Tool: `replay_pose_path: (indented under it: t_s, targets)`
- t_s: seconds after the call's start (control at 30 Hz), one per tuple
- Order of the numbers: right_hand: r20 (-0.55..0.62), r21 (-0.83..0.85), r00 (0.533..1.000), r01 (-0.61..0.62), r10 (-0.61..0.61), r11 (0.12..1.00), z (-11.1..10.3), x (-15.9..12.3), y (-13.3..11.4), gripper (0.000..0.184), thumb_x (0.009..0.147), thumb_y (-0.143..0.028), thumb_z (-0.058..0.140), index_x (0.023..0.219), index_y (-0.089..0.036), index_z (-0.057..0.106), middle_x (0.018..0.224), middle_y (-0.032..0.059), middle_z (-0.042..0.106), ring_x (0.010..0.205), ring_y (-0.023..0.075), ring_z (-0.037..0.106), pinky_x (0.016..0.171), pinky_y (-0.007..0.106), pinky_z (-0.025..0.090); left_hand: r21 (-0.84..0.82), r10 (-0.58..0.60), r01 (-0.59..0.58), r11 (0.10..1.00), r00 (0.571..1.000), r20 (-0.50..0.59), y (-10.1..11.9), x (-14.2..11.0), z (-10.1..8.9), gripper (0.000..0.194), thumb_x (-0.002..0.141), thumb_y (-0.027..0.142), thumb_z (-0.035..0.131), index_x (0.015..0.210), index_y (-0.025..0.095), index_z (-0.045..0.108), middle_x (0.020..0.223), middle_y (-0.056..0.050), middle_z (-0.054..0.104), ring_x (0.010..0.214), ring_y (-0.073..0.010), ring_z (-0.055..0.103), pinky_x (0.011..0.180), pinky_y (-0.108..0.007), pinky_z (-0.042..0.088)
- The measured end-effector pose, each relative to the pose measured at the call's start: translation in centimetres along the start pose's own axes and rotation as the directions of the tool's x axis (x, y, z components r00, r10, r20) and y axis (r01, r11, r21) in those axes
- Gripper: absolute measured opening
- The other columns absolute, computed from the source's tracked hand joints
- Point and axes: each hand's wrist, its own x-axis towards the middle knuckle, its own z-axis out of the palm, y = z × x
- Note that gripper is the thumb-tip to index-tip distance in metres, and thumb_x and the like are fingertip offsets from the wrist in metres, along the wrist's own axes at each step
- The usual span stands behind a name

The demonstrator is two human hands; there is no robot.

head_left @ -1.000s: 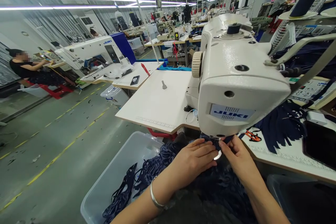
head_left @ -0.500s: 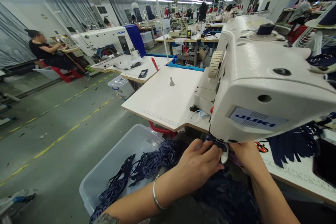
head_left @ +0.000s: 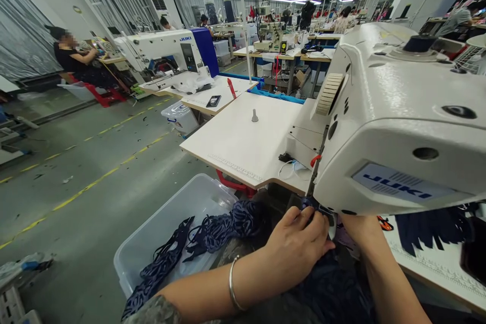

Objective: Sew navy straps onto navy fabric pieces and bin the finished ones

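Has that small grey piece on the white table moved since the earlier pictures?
No. The grey piece keeps its place against the white table's edges; only the view has shifted.

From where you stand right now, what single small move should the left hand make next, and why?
I would probably ease the left hand back slightly, keeping it on the navy fabric: its fingertips look close to the underside of the sewing machine head, which partly hides the right hand, so that hand's grip cannot be checked.
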Motion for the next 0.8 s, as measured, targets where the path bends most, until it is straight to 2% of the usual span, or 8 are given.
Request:
replay_pose_path:
  t_s: [0.27,0.53,0.8]
  targets:
    - [0.014,-0.056,1.0,0.008,-0.007,0.998,0.6,-0.3,0.2,0.023,0.077,-0.034,0.055,0.091,-0.024,0.07,0.078,0.0107,0.072,0.093,0.0345,0.064,0.081,0.049,0.051,0.043,0.001,-0.002,0.999,1.0,0.011,0.1,0.0,0.0,0.036,0.102,0.036,0.043,0.122,0.01,0.059,0.123,-0.008,0.056,0.115,-0.0209,0.051,0.093,-0.031,0.034]
    - [0.009,-0.07,0.999,0.051,-0.05,0.996,0.5,-0.3,-0.1,0.032,0.076,-0.041,0.058,0.1,-0.024,0.07,0.094,0.0139,0.072,0.1,0.0373,0.061,0.079,0.05,0.051,0.037,-0.016,0.016,0.999,1.0,0.008,-0.2,-0.4,-0.2,0.044,0.102,0.045,0.038,0.121,0.011,0.06,0.121,-0.009,0.057,0.112,-0.0237,0.052,0.089,-0.033,0.036]
    - [0.002,-0.107,0.998,0.067,-0.068,0.992,0.1,0.0,-1.5,0.033,0.075,-0.038,0.058,0.102,-0.023,0.07,0.092,0.0147,0.072,0.102,0.0365,0.06,0.081,0.05,0.051,-0.011,-0.034,0.034,0.999,0.999,0.034,-0.7,-0.8,-0.3,0.043,0.1,0.045,0.043,0.123,0.012,0.057,0.12,-0.01,0.057,0.113,-0.023,0.052,0.089,-0.034,0.035]
